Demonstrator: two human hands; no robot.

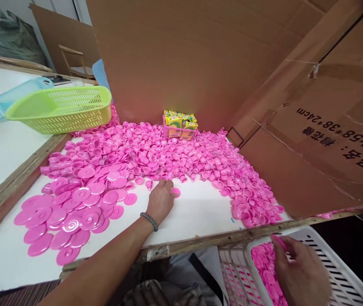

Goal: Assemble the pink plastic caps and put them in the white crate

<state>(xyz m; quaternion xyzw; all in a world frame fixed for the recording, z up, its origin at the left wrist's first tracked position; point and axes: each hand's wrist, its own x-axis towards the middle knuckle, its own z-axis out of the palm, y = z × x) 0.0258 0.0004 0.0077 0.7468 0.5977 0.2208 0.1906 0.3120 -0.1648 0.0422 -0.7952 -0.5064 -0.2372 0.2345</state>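
Note:
My left hand (160, 200), with a beaded bracelet at the wrist, reaches over the white tabletop with its fingers curled. A small pink toy saucer (176, 192) sticks out at its thumb side. Just beyond the fingertips starts a heap of pink toy cups (149, 146), and a small pink cup (149, 185) lies left of them. My right hand (304, 270) pinches a pink plastic piece (278, 242) between thumb and fingers; its exact shape is partly hidden. Under that hand is a white basket (323, 250) holding many small pink pieces (265, 265).
Pink toy plates (73, 223) are spread at the left. A pink basket (179, 134) with yellow packs (181, 120) stands among the cups. A green basket (63, 109) rests at the back left. Tall cardboard (181, 59) walls the back and right. A wooden rail (200, 241) edges the table.

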